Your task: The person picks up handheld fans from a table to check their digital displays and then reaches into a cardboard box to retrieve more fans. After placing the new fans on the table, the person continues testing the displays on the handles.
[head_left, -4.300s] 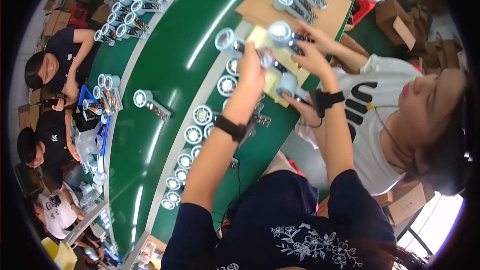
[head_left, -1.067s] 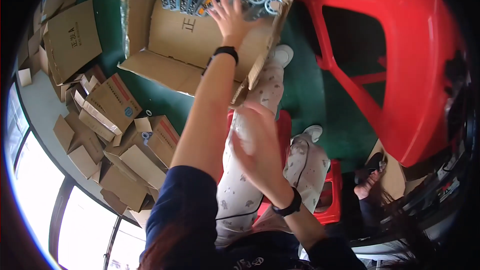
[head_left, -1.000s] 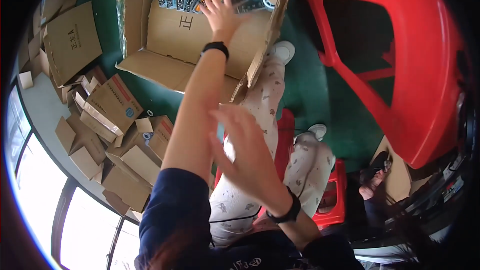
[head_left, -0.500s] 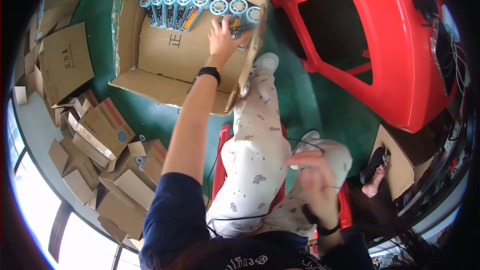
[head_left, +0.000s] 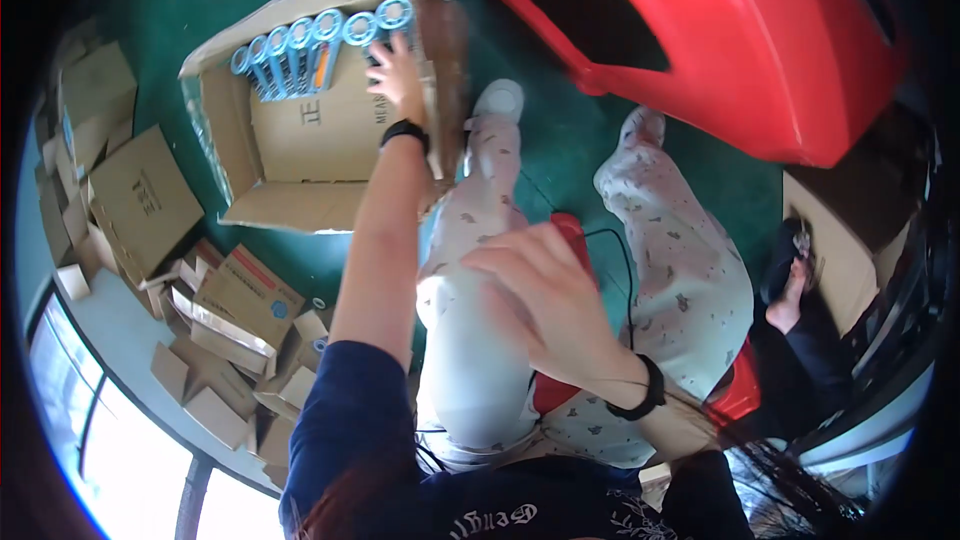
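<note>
Left hand (head_left: 398, 78) is bending its fingers over the handles at the right end of a row of blue round-headed devices (head_left: 300, 37); whether it is gripping one or only touching, cannot tell. Right hand (head_left: 545, 305) is hovering over the patterned trousers (head_left: 482, 350), blurred, fingers extended, nothing visible in it. The devices are lying side by side along the far side of the open carton (head_left: 315, 210), heads far, handles pointing near; one handle is showing an orange strip (head_left: 323, 67).

Handling (judged): light, stiff, probably smooth-shelled and slightly slippery; slotted heads likely the fragile part. Best hold: around the handle, just below the head, avoiding pressure on the ring.
</note>
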A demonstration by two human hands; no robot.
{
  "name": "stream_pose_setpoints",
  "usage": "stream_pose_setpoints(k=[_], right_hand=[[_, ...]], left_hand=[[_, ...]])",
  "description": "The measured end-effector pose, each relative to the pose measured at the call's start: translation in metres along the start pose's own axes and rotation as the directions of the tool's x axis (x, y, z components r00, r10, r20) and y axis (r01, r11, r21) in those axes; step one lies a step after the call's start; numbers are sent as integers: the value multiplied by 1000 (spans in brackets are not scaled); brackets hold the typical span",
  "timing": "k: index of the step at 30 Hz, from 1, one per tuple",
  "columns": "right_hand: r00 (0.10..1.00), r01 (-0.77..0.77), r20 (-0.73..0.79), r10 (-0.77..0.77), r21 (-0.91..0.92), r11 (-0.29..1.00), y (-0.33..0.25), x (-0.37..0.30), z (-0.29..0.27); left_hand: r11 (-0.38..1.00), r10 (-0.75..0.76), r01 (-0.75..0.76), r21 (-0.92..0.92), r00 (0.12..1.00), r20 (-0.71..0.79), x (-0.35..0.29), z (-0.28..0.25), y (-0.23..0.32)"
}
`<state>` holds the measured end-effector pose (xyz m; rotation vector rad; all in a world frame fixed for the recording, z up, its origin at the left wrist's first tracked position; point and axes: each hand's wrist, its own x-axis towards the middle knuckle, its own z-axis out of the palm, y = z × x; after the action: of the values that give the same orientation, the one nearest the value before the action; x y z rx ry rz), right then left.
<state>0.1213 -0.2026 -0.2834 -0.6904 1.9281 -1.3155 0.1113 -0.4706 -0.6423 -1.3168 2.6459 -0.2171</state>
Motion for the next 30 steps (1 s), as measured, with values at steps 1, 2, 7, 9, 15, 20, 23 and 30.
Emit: stream_pose_setpoints(k=[1, 2, 7, 9, 15, 20, 23, 30], right_hand=[[999, -12, -33, 12, 4, 1000, -4, 0, 0], [998, -20, -67, 18, -24, 1000, -4, 0, 0], [982, -95, -181, 50, -250, 964, 25, -20, 4], [975, -101, -217, 51, -224, 969, 23, -12, 15], [982, -98, -181, 48, -275, 956, 24, -16, 20], [969, -24, -246, -30, -215, 976, -12, -14, -4], [983, -83, -176, 42, -233, 969, 28, 0, 24], [982, -109, -172, 84, -142, 984, 24, -6, 16]], left_hand=[[999, 4, -5, -40, 1000, -16, 12, 5, -12], [994, 1, 2, -113, 999, 32, 25, 6, -22], [974, 196, -189, -123, 980, 45, -35, 21, 4], [971, 54, -41, -237, 997, 50, -8, 38, -38], [534, 89, 211, -819, 949, 302, 62, 116, -87], [466, 159, 160, -870, 952, 260, 154, 94, -106], [896, 30, 77, -438, 972, 234, 60, 105, -84], [970, 244, -241, -40, 954, 174, -8, -44, -14]])
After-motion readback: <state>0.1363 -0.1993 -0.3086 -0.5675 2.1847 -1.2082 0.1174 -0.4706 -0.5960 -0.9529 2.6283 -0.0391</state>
